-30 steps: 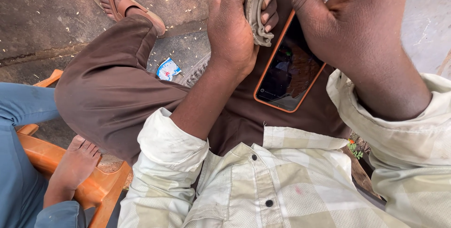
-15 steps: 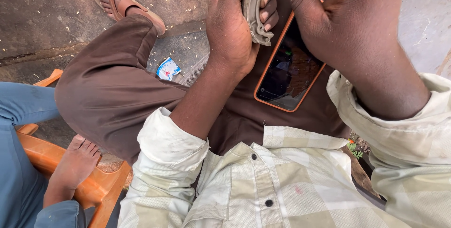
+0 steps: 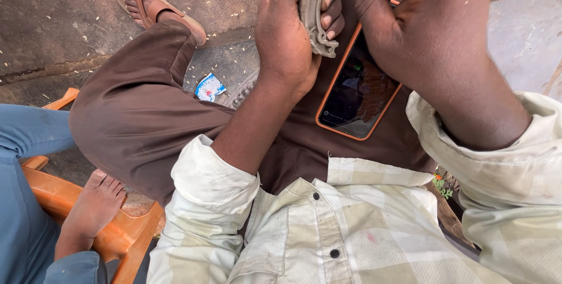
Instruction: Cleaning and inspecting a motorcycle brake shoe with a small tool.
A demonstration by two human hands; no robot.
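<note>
Little is being changed from half a second earlier: the worn grey sole (image 3: 316, 12) is still being gripped by the left hand (image 3: 287, 32), fingers curled round its frayed edge. Just right, the right hand (image 3: 421, 32) is being held half-curled beside it, above an orange-cased phone (image 3: 358, 93) lying on the brown-trousered lap (image 3: 175, 120).

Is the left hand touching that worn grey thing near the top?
Touching. The head view shows the left hand wrapped around the worn grey piece, fingertips curled over its edge.
</note>
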